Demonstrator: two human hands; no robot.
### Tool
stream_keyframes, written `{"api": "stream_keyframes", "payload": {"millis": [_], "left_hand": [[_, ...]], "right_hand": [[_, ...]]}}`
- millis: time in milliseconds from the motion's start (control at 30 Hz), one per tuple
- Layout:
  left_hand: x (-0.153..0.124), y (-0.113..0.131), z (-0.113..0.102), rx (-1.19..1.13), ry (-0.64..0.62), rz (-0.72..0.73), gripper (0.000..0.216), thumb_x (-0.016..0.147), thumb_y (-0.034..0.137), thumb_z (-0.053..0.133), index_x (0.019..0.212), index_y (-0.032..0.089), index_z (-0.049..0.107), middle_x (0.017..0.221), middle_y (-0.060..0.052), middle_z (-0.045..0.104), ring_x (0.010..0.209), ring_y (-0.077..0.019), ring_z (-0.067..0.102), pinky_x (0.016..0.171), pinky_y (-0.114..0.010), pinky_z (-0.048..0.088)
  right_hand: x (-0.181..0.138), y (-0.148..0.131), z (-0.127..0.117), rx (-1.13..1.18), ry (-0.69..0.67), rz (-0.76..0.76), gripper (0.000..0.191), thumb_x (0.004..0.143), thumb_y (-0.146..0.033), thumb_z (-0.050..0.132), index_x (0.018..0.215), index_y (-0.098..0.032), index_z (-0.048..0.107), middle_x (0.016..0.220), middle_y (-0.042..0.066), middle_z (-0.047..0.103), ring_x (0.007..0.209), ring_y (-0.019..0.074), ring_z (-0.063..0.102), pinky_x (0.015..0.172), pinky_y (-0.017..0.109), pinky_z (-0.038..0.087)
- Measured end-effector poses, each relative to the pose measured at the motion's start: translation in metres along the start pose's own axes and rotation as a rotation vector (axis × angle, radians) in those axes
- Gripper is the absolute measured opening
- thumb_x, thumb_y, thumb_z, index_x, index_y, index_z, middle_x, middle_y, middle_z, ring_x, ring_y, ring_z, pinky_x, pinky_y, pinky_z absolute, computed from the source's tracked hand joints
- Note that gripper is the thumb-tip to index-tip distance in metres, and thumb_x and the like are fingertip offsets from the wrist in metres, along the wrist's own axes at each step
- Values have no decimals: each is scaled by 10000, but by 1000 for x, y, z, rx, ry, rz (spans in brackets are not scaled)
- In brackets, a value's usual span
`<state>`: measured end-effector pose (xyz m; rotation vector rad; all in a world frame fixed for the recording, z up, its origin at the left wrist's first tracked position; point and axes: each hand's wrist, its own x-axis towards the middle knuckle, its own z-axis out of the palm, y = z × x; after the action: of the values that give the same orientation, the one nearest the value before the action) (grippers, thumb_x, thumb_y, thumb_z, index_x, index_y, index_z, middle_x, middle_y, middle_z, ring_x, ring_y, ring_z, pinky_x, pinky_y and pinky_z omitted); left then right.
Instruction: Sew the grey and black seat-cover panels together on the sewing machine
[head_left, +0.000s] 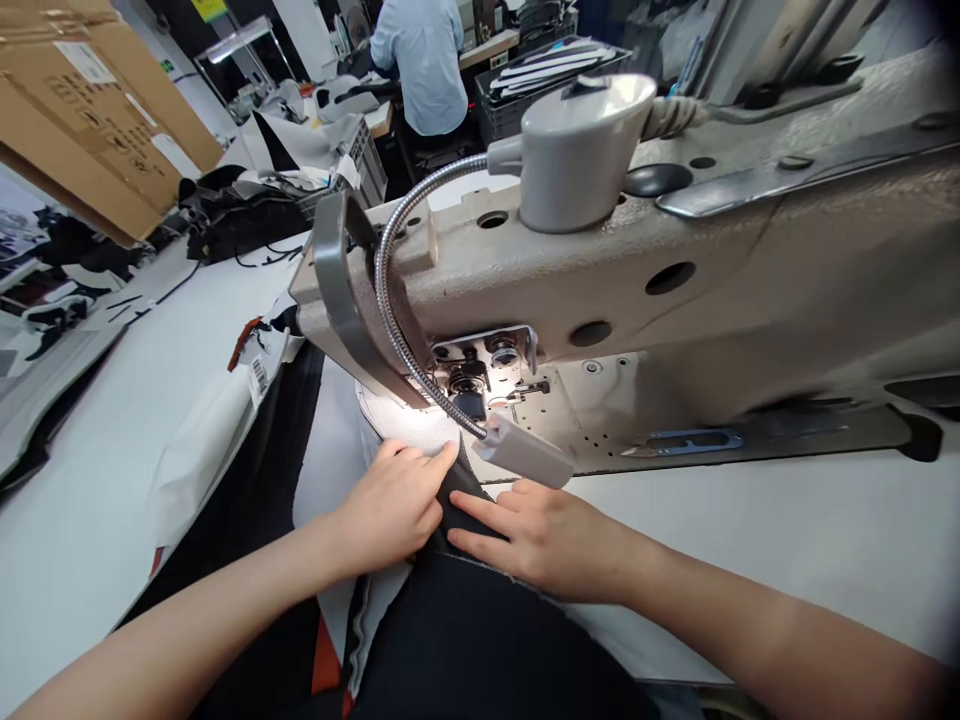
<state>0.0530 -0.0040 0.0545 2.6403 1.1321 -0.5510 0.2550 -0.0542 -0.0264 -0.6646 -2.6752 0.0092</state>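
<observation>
A beige industrial sewing machine (675,270) fills the upper right. Its needle area (480,385) is lit by a small lamp (525,455) on a flexible metal neck. Dark navy fabric (465,620) runs from my lap toward the needle, lying against white mesh fabric (409,425). My left hand (390,505) rests on the fabric just left of the seam, fingers curled with the index finger stretched toward the needle. My right hand (540,535) lies flat on the dark fabric to the right, fingers extended and pressing it down.
A white work table (787,530) carries the machine. More white and dark fabric pieces (225,420) lie at the left. A cardboard box (90,110) sits at upper left. A person in a light blue shirt (424,60) sits with back turned in the background.
</observation>
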Motion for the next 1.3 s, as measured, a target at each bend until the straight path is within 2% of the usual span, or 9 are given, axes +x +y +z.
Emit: {"api": "stream_keyframes", "payload": {"millis": [200, 433, 533, 700, 900, 967, 1033, 1133, 1300], "left_hand": [[21, -7, -7, 34, 21, -20, 342, 753, 69, 379, 1006, 116, 605, 980, -115, 662, 983, -260, 578, 939, -426, 373], [32, -13, 5, 28, 265, -38, 351, 768, 84, 407, 1020, 140, 645, 990, -91, 664, 1029, -248, 565, 963, -406, 399], [14, -4, 10, 145, 284, -22, 293, 826, 151, 435, 1028, 155, 648, 948, -95, 657, 1011, -263, 562, 999, -465, 370], [-40, 1, 13, 450, 307, -78, 564, 810, 74, 442, 1365, 167, 410, 1426, -148, 380, 1316, -344, 321, 1084, -659, 122], [-65, -7, -18, 539, 307, -68, 678, 794, -26, 320, 1439, 176, 279, 1467, -147, 315, 1383, -364, 198, 1090, -672, 104], [-66, -2, -24, 498, 255, -74, 657, 786, -35, 278, 1414, 147, 340, 1390, -189, 418, 1304, -379, 358, 1033, -650, 277], [-65, 2, -24, 435, 60, -120, 650, 743, -66, 282, 1338, 128, 459, 1169, -198, 595, 1053, -353, 589, 845, -542, 483], [-55, -1, -24, 313, -217, -128, 557, 717, -71, 337, 1158, 149, 596, 827, -99, 681, 710, -260, 663, 587, -344, 501], [-30, -18, -25, 168, -48, -117, 277, 765, 13, 372, 807, 190, 581, 590, 11, 578, 550, -158, 585, 487, -231, 364]], "right_hand": [[13, 0, 2, -84, 172, 173, 424, 879, -36, 382, 1198, -237, 574, 1273, 54, 566, 841, 144, 603, 824, 309, 473], [19, 12, 0, -38, 268, 232, 345, 894, -172, 511, 1231, -216, 570, 1241, 84, 586, 1103, 227, 557, 961, 366, 455], [12, 17, -5, 116, 211, 173, 343, 885, -146, 484, 1199, -238, 586, 1260, 70, 571, 1166, 215, 518, 993, 374, 436], [14, 5, 7, 268, 134, 84, 397, 843, -42, 410, 1173, -186, 579, 1275, 66, 556, 1225, 197, 469, 998, 373, 438], [22, -4, 12, 257, 114, 135, 440, 807, -12, 430, 1205, -136, 571, 1317, 143, 508, 1272, 266, 421, 1003, 434, 421], [15, -1, 0, 331, 23, 98, 502, 797, -40, 493, 1256, -234, 550, 1377, 107, 451, 1323, 264, 354, 1020, 428, 400], [8, 1, -10, 364, -31, 57, 486, 796, -84, 554, 1227, -308, 570, 1382, 83, 446, 1328, 270, 347, 1014, 429, 399], [9, -4, -10, 221, 76, 31, 336, 828, -76, 539, 1096, -255, 633, 1225, 102, 568, 1182, 261, 508, 984, 435, 426], [25, -15, 11, 76, 272, 69, 197, 872, -60, 449, 823, -136, 625, 784, 79, 636, 827, 190, 630, 835, 331, 515]]}}
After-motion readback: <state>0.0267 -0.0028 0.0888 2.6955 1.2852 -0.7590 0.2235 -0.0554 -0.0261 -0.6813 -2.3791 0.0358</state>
